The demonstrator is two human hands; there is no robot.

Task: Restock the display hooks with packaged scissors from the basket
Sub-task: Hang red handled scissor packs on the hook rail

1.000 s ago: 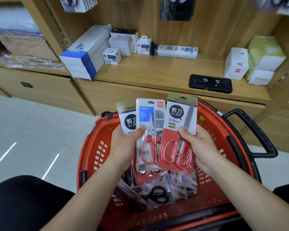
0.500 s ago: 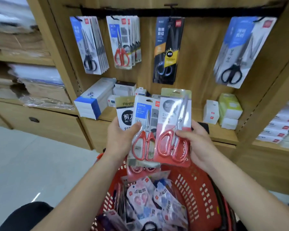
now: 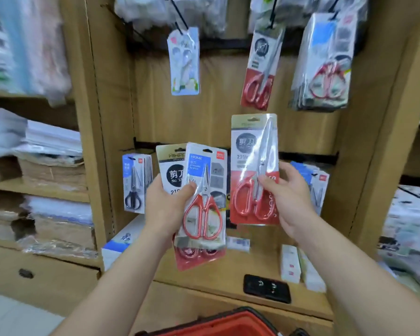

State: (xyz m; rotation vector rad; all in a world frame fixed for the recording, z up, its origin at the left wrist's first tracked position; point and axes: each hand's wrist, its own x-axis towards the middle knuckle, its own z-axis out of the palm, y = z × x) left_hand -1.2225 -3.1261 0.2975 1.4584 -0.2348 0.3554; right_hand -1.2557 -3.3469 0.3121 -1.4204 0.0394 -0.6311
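Three packs of scissors are being held in front of the display, so the hanging step is the one in hand, with none of these three on a peg yet. The right hand (image 3: 291, 197) is gripping a red-card pack (image 3: 250, 151) upright, its fingers (image 3: 266, 181) clamped on the lower half, thumb across the front and the rest hidden behind. The left hand (image 3: 165, 204) is pinching two more together: a grey-backed pack (image 3: 204, 190) in front, tilted slightly, and a gold-topped pack (image 3: 170, 166) behind it, thumb pressing on the front one.

Above the right hand, a hanging pack (image 3: 262, 69) of the same red design is dangling from a black hook (image 3: 273, 13), which is likely the target. The next move is probably calling for the right hand to be lifting its pack and lining the hole in the top edge with the hook's tip, then sliding it back.

The held red-card pack is showing long silver blades and red loop handles under a glossy, glaring blister, so its print is only partly readable. The red basket (image 3: 228, 321) is sitting below, only its rim showing, contents out of view.
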